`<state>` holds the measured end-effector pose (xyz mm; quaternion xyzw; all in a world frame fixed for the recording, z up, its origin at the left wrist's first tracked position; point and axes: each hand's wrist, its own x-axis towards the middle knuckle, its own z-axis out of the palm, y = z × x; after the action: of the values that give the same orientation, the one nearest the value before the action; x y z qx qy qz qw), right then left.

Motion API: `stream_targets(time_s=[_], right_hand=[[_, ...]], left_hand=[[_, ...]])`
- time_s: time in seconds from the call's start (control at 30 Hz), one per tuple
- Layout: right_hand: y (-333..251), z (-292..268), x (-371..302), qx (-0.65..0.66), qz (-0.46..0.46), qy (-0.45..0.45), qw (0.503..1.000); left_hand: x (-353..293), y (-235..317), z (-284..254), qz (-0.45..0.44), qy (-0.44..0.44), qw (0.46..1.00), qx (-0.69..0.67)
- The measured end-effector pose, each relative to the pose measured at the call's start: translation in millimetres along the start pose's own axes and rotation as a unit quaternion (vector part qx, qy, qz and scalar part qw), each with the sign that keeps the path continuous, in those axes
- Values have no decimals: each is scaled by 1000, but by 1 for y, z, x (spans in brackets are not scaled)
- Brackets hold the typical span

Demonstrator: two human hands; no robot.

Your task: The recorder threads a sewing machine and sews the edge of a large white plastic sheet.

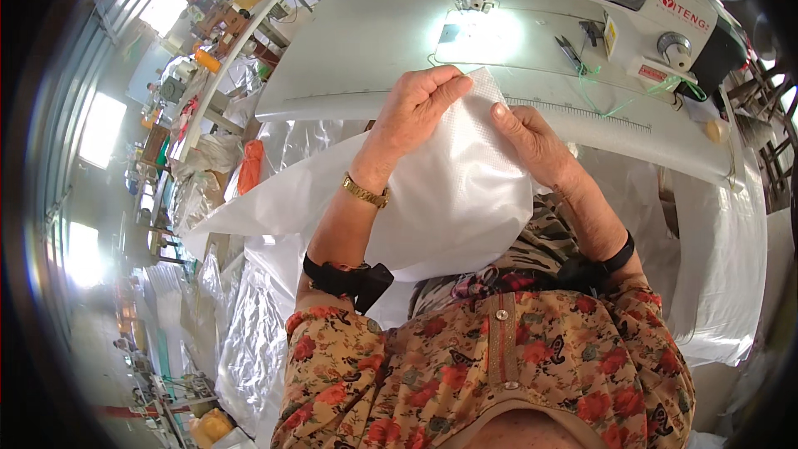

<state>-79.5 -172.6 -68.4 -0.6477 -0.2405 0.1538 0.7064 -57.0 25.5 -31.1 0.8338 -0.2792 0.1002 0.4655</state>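
Note:
A translucent white woven plastic sheet (465, 166) hangs between my hands and drapes over my lap, with a long flap spreading left. My left hand (420, 108) pinches its upper corner between thumb and fingers. Lower and to the right, my right hand (536, 141) grips the sheet's right edge, thumb on top and most fingers hidden behind it. Just beyond both hands is the front part of a sewing machine table (357, 54). The lit needle area of the white sewing machine (475, 2) lies farther off, apart from the sheet.
On the table to the right lie small thread snips (570, 54) and loose green thread (615, 108). A ruler strip (582, 110) runs along the table's front. More plastic sheeting (723, 266) hangs at the right. Cluttered shelves (220, 75) and an orange bundle (250, 166) are at the left.

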Motion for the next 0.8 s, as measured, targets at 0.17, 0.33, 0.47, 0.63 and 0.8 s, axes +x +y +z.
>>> stream_targets(time_s=[0.17,0.33,0.47,0.63,0.8], right_hand=[[12,13,3,-65,-39,80,994],[13,29,5,-66,-79,160,982],[25,31,10,-103,-84,206,970],[31,33,17,-30,-81,210,974],[22,33,14,-119,-61,221,966]], left_hand=[[-1,8,-7,-27,-8,999,21],[0,14,-12,-21,-17,999,35],[5,11,-12,-26,-8,999,20],[10,0,-12,-54,-27,998,13],[11,-8,-11,-44,-21,999,-7]])
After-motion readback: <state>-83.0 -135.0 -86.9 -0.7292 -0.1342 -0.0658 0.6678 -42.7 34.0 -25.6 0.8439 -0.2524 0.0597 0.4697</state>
